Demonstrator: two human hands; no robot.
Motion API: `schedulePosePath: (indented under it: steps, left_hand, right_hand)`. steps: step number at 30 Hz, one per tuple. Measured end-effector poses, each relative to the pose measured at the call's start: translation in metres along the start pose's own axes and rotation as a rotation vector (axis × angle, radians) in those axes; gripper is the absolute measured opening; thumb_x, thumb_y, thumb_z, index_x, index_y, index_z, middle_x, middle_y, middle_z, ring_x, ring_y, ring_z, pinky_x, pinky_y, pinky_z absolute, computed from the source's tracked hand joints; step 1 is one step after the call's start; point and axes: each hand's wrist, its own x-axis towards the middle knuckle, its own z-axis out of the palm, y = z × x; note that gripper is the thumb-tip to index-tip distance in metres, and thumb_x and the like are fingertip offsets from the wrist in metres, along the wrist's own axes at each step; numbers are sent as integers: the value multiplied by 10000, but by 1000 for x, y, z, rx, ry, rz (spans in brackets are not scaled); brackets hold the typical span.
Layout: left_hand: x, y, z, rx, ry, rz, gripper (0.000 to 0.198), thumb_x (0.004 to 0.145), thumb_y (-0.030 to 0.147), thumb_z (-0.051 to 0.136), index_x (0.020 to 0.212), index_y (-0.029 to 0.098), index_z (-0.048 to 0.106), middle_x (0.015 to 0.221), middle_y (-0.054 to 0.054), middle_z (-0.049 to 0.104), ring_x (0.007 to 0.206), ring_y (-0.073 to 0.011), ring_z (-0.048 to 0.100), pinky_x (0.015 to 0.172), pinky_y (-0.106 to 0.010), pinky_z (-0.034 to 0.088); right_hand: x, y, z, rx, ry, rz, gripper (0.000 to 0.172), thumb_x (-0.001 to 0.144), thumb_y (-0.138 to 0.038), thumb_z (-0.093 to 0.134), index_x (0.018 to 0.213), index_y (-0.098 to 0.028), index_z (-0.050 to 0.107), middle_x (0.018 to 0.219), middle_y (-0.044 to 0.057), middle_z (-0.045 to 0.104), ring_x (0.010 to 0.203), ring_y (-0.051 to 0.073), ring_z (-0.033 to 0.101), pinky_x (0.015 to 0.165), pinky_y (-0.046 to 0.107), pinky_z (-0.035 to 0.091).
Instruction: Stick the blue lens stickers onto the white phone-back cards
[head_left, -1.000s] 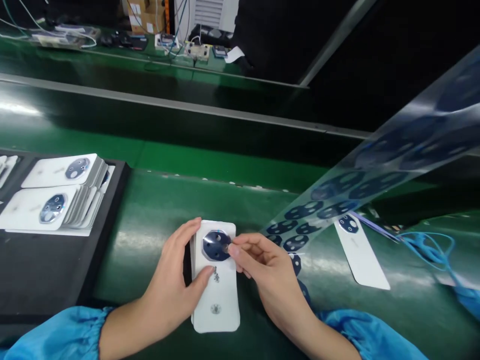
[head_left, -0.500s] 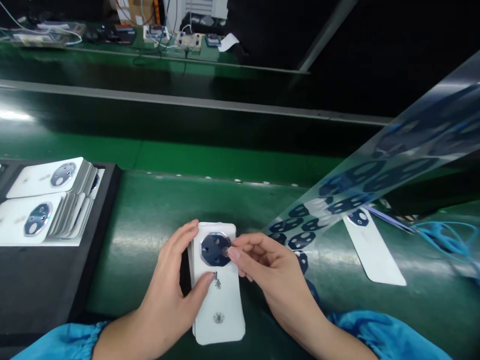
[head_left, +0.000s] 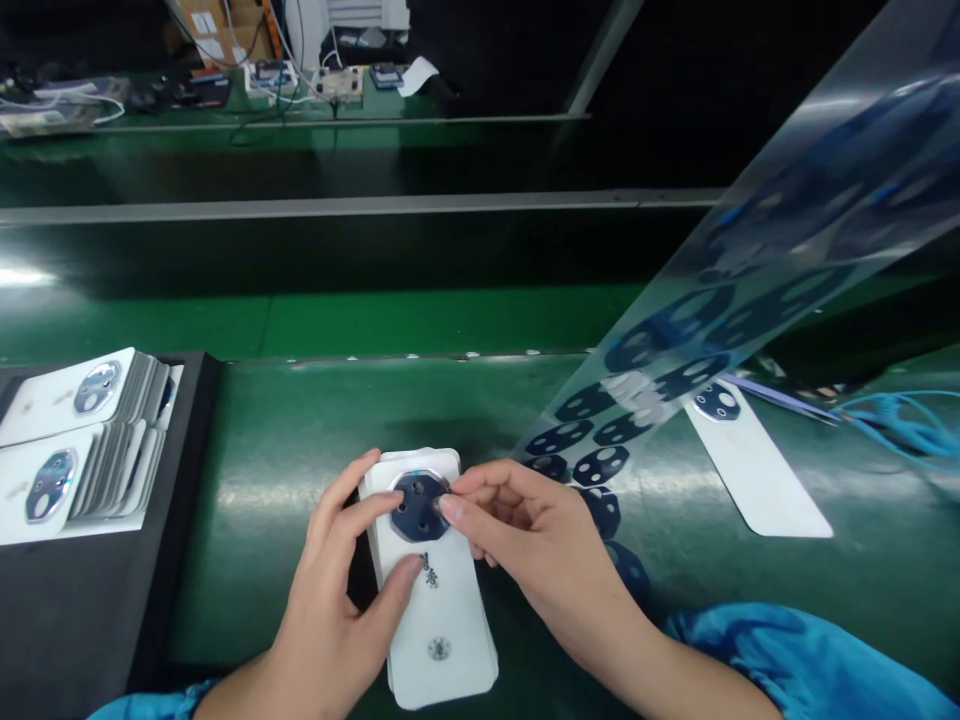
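Observation:
A stack of white phone back covers (head_left: 457, 620) lies in front of me, the top one printed with dark characters and a small round mark. On its upper part is a dark octagonal camera sticker (head_left: 420, 518) with several round holes. My right hand (head_left: 517, 525) pinches the sticker's right edge between thumb and index finger; whether that edge is lifted is hidden. With fingers apart, my left hand (head_left: 345, 580) rests at the stack's left side. Its index fingertip touches the sticker's left edge, and its thumb lies on the cover near the characters.
A clear film strip (head_left: 637, 370) with rows of dark stickers slopes up to the right. Past it lie a single white cover (head_left: 765, 470), tweezers (head_left: 784, 398) and a blue cord (head_left: 900, 415). More covers (head_left: 71, 400) stand stacked in a black tray (head_left: 67, 610) at left.
My left index finger has come down onto the sticker's left edge. The right hand keeps its pinch at the right edge. The view has shifted slightly.

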Motion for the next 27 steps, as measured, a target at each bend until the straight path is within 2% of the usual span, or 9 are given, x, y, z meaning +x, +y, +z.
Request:
schedulePosePath:
  steps: [6, 14, 18, 20, 22, 25, 27]
  left_hand:
    - [3, 2, -2, 58, -16, 16, 302, 974, 261, 602, 1261, 349, 578, 1551, -16, 430, 1411, -268, 472, 1018, -414, 555]
    - [3, 1, -2, 68, -20, 14, 313, 965, 272, 613, 1266, 355, 593, 1553, -12, 435, 1422, -296, 459, 1031, -462, 556]
    - [3, 1, -2, 70, -27, 7, 313, 966, 276, 618, 1269, 352, 604, 1558, -16, 429, 1428, -302, 452, 1042, -470, 555]
    - [4, 1, -2, 70, -30, 10, 302, 968, 276, 616, 1261, 351, 616, 1557, -17, 428, 1426, -302, 454, 1051, -476, 551]
    - [4, 2, -2, 67, -28, 12, 297, 970, 276, 615, 1258, 350, 623, 1552, -16, 432, 1422, -299, 459, 1064, -481, 543]
    - [5, 2, -3, 62, -21, 17, 310, 969, 272, 619, 1268, 352, 622, 1546, -9, 438, 1419, -287, 463, 1090, -477, 527]
    - [4, 2, -3, 59, -20, 20, 316, 965, 262, 622, 1268, 352, 623, 1543, -6, 440, 1415, -282, 468, 1101, -471, 519]
  right_hand:
    - [2, 0, 0, 13, -12, 0, 215, 697, -348, 874, 742, -194, 732, 583, -16, 629, 493, 77, 498, 465, 193, 428]
    - [3, 3, -1, -17, -13, -22, 195, 713, -343, 861, 758, -204, 732, 614, -10, 649, 506, 98, 535, 469, 216, 471]
    - [2, 7, -1, -117, -1, -105, 159, 777, -347, 815, 781, -218, 723, 653, 1, 689, 541, 129, 611, 484, 235, 510]
    - [1, 10, -3, -313, 20, -284, 96, 840, -311, 764, 820, -228, 720, 689, 4, 710, 581, 151, 653, 511, 258, 537]
    - [1, 14, -5, -615, 32, -580, 26, 906, -240, 694, 899, -235, 719, 741, 10, 724, 624, 160, 675, 561, 280, 564]
    - [1, 16, -11, -1045, -8, -1041, 132, 949, -141, 626, 1028, -209, 707, 881, 57, 755, 758, 199, 707, 681, 336, 596]
    - [2, 14, -14, -1204, -21, -1218, 129, 938, -131, 648, 1047, -168, 705, 943, 98, 759, 827, 236, 707, 727, 377, 597]
